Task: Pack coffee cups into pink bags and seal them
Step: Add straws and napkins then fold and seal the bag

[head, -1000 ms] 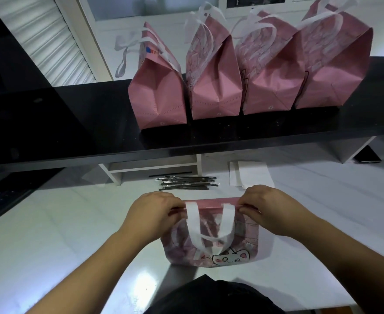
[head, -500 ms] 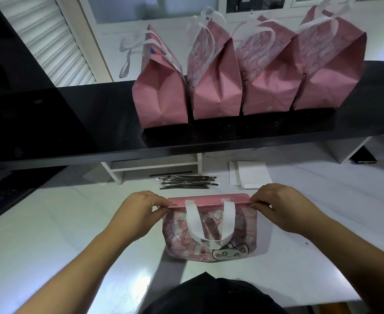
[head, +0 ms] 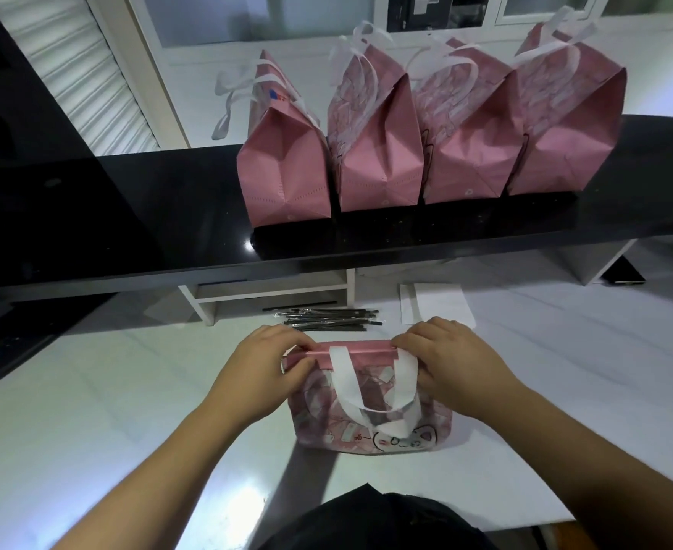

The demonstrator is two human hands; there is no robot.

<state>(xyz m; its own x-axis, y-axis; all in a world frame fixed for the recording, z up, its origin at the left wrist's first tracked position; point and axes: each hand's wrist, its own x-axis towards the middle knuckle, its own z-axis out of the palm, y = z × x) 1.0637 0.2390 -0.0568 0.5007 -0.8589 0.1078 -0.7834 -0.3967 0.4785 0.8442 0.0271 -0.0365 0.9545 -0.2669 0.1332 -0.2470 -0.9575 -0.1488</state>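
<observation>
Bag (head: 370,410) btwn hands | L hand (head: 265,371) + R hand (head: 451,363) pinch top fold

Dim, bluish light; glare spots; bowed edges.

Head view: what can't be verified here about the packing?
- Contents of the pink bag on the white table: hidden by its folded top.
- Contents of the four bags on the black shelf: closed.
- Fingertips of left hand and right hand: curled behind the fold.
</observation>
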